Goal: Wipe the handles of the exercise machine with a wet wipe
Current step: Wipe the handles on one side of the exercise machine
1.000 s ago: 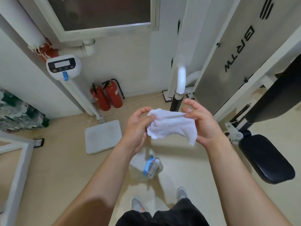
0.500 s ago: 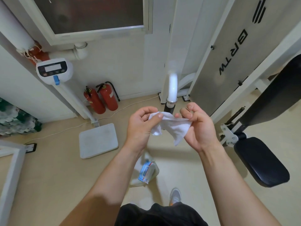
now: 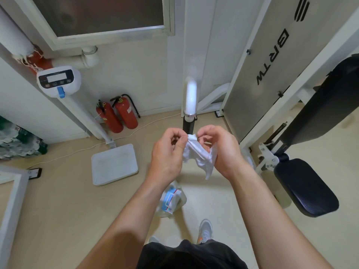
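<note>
A white wet wipe hangs bunched between both hands at the middle of the view. My left hand pinches its upper left edge with thumb and fingers. My right hand grips its right side, fingers curled round the cloth. Just beyond the hands stands the machine's handle, a white bar with a black grip at its lower end, partly hidden behind my fingers.
A pack of wipes lies on the floor below the hands. A scale with a white platform stands left, two red fire extinguishers by the wall. The machine's black padded seat is at the right.
The wipe was spread wide between the hands; now it is crumpled into a bunch and the hands have come close together. The view shifted slightly.
</note>
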`<state>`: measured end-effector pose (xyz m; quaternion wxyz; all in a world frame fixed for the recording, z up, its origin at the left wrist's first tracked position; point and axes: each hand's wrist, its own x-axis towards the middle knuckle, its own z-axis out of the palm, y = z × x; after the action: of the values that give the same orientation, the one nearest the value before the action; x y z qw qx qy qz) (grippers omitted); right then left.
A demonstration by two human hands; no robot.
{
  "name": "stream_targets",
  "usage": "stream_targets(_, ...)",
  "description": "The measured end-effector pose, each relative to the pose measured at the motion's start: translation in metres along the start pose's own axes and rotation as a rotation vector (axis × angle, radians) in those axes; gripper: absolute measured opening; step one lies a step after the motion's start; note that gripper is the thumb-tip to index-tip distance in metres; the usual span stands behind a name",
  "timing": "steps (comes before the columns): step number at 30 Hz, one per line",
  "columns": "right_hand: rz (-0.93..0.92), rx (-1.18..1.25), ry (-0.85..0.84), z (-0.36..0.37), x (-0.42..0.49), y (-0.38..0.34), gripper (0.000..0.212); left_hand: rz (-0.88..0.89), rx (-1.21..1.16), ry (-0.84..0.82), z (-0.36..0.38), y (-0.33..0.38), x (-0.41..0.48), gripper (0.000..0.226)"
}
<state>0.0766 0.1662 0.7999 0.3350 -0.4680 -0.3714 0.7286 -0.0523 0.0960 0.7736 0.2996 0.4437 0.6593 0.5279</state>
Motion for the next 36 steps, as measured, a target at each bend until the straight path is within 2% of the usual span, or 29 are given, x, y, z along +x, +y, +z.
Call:
stream_targets(3, -0.055, -0.22, -0.142, -0.003, -0.009, 0.002, 0.021, -0.019, -0.048, 0.006, 0.007, -0.001, -0.005, 0.006)
stream_targets(5, -0.12, -0.309, -0.213, -0.008, -0.013, 0.001, 0.023, -0.052, -0.106, -0.007, 0.009, -0.001, -0.009, 0.006)
stream_targets(10, -0.101, -0.378, -0.294, -0.023, -0.013, -0.006, 0.017, -0.181, -0.211, -0.025, 0.003, 0.001, -0.009, 0.012)
stream_targets(13, -0.017, -0.279, -0.354, -0.027, -0.013, -0.009, 0.012, -0.287, -0.262, -0.005, -0.003, 0.001, -0.004, 0.014)
stream_targets(16, 0.022, -0.186, -0.338, -0.024, -0.009, -0.006, 0.015, -0.322, -0.288, 0.038, 0.001, 0.004, -0.006, 0.016)
stream_targets(19, 0.022, -0.173, -0.292, -0.021, -0.005, -0.005, 0.022, -0.354, -0.322, -0.034, 0.005, 0.011, -0.011, 0.025)
stream_targets(22, 0.043, -0.172, -0.293, -0.022, -0.001, -0.01, 0.018, -0.393, -0.294, -0.093, 0.003, 0.007, -0.012, 0.024)
stream_targets(26, 0.034, -0.261, -0.291, -0.029, 0.008, -0.012, 0.014, -0.565, -0.534, -0.193, -0.011, 0.002, -0.003, 0.014)
stream_targets(29, 0.023, -0.383, -0.321, -0.033, 0.016, -0.014, 0.016, -0.633, -0.729, -0.194, -0.023, -0.001, 0.007, 0.012)
stream_targets(33, 0.019, -0.552, -0.402, -0.034, 0.022, -0.018, 0.031, -0.586, -0.572, -0.151, -0.024, -0.009, 0.017, 0.01)
stream_targets(36, 0.047, -0.619, -0.495, -0.041, 0.026, -0.021, 0.027, -0.521, -0.459, -0.078, -0.016, -0.01, 0.024, 0.013)
